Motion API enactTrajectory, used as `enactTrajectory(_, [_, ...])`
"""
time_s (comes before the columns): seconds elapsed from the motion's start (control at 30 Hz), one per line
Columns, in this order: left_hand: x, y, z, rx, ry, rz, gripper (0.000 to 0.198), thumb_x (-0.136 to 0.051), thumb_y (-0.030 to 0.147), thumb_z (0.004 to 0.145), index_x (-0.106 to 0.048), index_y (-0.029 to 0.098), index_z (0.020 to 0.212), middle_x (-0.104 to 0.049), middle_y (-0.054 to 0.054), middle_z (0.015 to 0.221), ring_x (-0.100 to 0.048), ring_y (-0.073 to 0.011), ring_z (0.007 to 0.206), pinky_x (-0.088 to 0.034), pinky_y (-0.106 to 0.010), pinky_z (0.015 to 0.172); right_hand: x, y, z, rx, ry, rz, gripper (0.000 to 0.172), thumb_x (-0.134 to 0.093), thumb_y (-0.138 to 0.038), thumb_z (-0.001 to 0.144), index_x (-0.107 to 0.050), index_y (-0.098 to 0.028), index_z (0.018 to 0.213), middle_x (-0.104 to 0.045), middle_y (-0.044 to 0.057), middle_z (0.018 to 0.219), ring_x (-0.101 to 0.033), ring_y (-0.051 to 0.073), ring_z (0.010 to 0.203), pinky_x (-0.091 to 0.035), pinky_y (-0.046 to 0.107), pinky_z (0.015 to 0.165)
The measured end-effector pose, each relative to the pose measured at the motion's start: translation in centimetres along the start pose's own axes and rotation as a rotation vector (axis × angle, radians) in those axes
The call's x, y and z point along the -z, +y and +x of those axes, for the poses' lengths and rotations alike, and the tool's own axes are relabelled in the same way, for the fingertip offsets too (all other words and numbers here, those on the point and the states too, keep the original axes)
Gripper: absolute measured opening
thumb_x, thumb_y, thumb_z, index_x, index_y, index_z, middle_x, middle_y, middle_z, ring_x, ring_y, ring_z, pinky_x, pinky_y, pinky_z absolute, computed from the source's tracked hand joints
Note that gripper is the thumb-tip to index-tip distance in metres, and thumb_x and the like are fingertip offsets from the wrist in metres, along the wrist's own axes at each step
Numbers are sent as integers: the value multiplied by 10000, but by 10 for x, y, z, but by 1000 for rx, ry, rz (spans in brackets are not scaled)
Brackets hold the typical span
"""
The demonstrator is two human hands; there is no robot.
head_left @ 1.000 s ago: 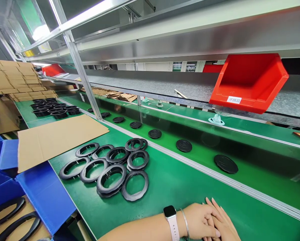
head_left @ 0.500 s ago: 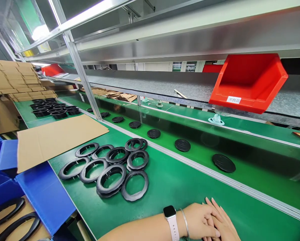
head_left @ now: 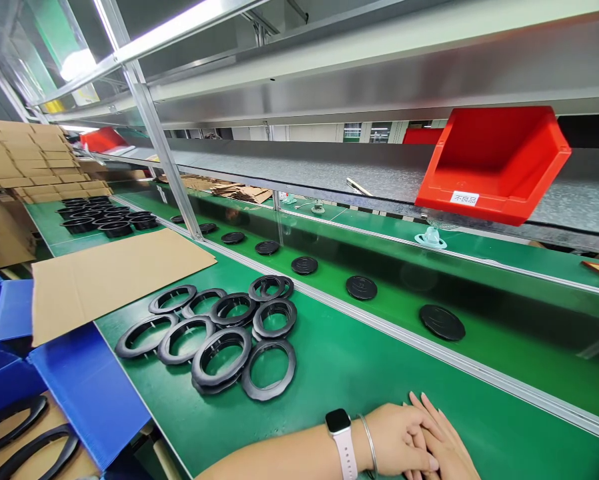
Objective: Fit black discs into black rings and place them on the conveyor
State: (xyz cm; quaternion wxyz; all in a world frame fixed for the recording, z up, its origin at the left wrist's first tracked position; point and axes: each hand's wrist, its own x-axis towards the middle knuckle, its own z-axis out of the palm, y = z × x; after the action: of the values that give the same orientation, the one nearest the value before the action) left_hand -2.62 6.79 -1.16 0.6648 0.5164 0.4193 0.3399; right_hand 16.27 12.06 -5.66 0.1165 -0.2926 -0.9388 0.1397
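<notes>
Black plastic rings lie in a loose, overlapping cluster at the centre left of the frame, flat on the green bench mat. They are oval, matte, with small tabs on their inner rims. Bare mat separates them from the hands at the bottom edge. An aluminium rail bounds the mat on the far side, and beyond it black discs sit spaced along a green conveyor belt.

The left hand, with a smartwatch on its wrist, lies loosely over the right hand, whose fingers lie straight on the mat; neither holds anything.

At the upper right, a red bin carries a white label reading 不良品.
</notes>
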Motion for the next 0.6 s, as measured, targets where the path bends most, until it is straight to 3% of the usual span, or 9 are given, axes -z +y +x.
enactTrajectory(0.6, [-1, 4, -3, -8, 12, -3, 444, -751, 137, 734, -664, 162, 1169, -632, 58, 624, -548, -53, 402, -519, -200, 494, -1, 3, 1, -19, -32, -19, 475, -499, -395, 964, -522, -308, 1430, -341, 49, 1562, -294, 361, 1447, -380, 587, 1135])
